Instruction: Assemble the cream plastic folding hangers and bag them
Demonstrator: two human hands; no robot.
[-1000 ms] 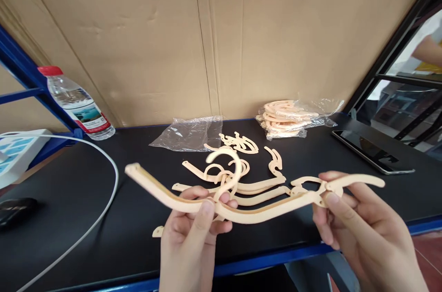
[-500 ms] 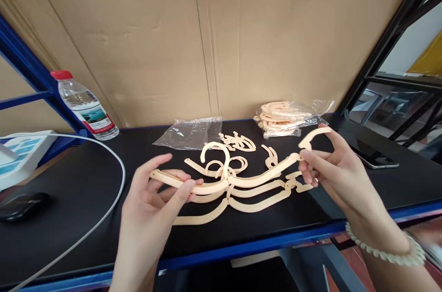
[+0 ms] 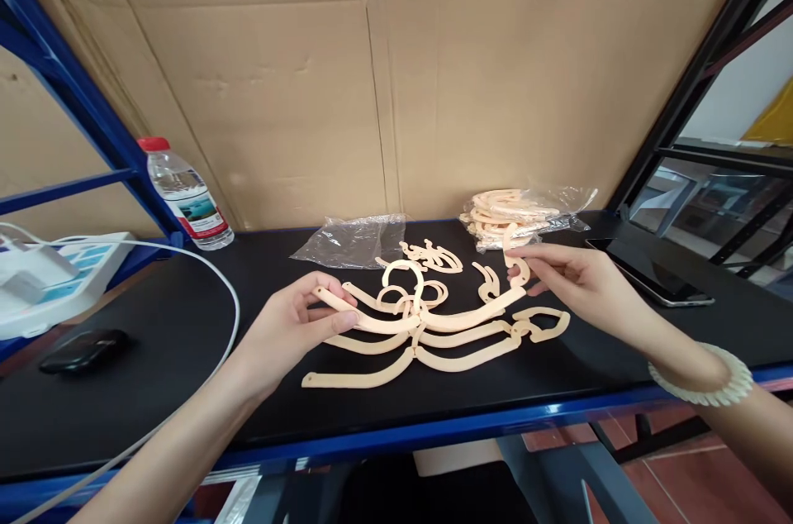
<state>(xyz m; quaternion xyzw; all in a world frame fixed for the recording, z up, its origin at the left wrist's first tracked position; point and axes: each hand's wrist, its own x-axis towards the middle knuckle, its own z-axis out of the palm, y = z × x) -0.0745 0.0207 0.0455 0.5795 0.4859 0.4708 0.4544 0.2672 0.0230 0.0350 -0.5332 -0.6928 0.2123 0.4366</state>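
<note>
Head view: black tabletop separates the lowest hanger from the blue front edge. Left hand pinches a cream, curved, hooked hanger; right hand pinches its right end.

On your left you have a red-capped bottle, a black mouse and a white power strip. A dark-screened device lies on your right.
</note>
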